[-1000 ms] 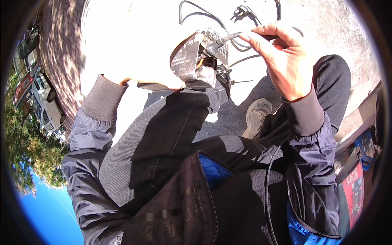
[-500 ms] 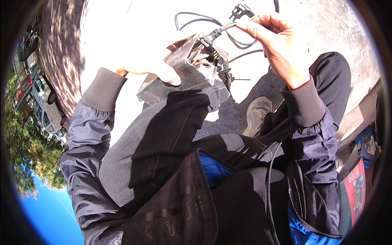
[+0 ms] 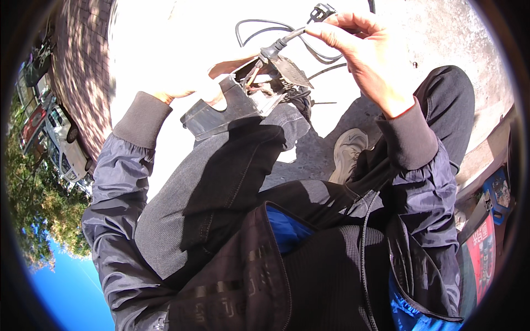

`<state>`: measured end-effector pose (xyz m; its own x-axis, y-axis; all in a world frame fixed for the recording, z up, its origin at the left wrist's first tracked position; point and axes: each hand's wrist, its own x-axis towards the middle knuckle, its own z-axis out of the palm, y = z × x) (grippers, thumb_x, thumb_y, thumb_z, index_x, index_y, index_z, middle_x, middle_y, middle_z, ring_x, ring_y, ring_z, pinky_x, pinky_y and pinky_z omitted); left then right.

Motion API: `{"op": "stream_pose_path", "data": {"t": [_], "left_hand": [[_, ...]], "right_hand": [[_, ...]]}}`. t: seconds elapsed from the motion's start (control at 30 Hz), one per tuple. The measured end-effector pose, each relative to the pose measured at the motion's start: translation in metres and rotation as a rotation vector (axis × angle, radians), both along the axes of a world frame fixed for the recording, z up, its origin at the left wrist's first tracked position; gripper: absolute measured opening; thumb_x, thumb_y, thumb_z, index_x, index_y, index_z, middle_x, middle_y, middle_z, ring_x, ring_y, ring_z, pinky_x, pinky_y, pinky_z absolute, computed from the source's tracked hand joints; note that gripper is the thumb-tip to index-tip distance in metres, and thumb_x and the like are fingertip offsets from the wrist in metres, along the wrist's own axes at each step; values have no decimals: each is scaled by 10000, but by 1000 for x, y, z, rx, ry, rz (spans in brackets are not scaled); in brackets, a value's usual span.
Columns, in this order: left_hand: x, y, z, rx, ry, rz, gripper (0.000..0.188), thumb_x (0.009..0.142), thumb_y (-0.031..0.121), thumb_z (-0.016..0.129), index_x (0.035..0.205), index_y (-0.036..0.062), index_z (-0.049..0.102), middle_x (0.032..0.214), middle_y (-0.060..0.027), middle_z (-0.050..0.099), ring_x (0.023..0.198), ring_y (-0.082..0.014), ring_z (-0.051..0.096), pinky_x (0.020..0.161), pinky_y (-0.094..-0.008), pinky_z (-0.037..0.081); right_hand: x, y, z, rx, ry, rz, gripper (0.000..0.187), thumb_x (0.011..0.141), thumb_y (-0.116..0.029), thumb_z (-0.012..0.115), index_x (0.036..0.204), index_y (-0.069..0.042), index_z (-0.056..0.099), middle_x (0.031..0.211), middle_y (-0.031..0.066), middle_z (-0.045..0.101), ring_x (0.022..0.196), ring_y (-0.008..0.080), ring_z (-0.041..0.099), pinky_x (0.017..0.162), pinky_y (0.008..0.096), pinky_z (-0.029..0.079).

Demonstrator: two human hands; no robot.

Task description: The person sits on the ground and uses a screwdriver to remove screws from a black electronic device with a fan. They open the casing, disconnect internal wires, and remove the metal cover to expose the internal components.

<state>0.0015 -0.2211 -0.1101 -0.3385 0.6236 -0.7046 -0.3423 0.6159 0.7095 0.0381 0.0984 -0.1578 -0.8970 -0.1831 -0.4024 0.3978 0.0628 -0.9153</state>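
Observation:
A dark rectangular box [image 3: 207, 122], open at one end, rests tilted against my raised left knee. Coloured wires [image 3: 253, 76] show inside it, with a panel [image 3: 290, 70] hanging askew at the opening. My left hand [image 3: 194, 88], washed out by sunlight, is closed around the box's far side, thumb over the near edge. Between thumb and fingers of my right hand [image 3: 361, 49] is a black power cord [image 3: 293, 35]. The cord's thick strain-relief end [image 3: 272, 51] sits at the box's open end. A power plug [image 3: 320, 12] shows just beyond my right fingers.
Loops of cord [image 3: 259, 23] lie on the bright ground beyond the box. A light shoe [image 3: 349, 151] stands between my legs. At the right edge are a blue object [image 3: 498, 196] and a red package [image 3: 479, 251]. Parked vehicles [image 3: 63, 140] stand far left.
The box has turned in my left hand, showing more of its opening and inner wires. My right hand has moved slightly left with the cord, and the hanging panel has swung into fuller view.

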Motion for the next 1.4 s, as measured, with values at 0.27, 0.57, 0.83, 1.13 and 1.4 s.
{"op": "stream_pose_path", "data": {"t": [0.27,0.57,0.83,1.13,1.4], "left_hand": [[1,-2,4,-9,-19,2,986,614,151,905,1514,-14,537,1367,-183,665,1100,-261,675,949,-356,569],[-2,-3,6,-22,-33,2,974,617,146,902,1508,-17,542,1360,-181,668,1085,-255,676,936,-350,571],[-2,-5,10,-30,-35,13,963,620,141,899,1502,-19,546,1354,-180,670,1072,-249,677,925,-344,573],[-5,-7,21,-55,-64,14,951,623,136,895,1496,-22,551,1348,-178,672,1057,-243,678,912,-338,575],[-12,-9,30,-86,-86,16,940,626,132,892,1490,-24,555,1342,-177,674,1044,-238,679,901,-332,577]], "right_hand": [[3,-5,7,-37,0,-22,240,953,-140,851,1138,-5,779,1035,58,771,963,106,713,910,231,562],[4,-9,24,-94,-18,-58,268,937,-108,858,1156,21,772,1044,72,780,930,110,738,873,236,592],[7,-8,36,-170,-55,-133,251,927,-57,852,1146,36,771,1034,92,786,938,131,753,856,235,599],[2,-12,49,-140,26,-69,212,943,-60,835,1135,3,770,1007,60,768,885,100,729,784,214,584],[-5,-22,76,19,-20,28,345,964,-204,815,1229,-4,722,1101,104,757,1007,179,718,897,292,596]]}}
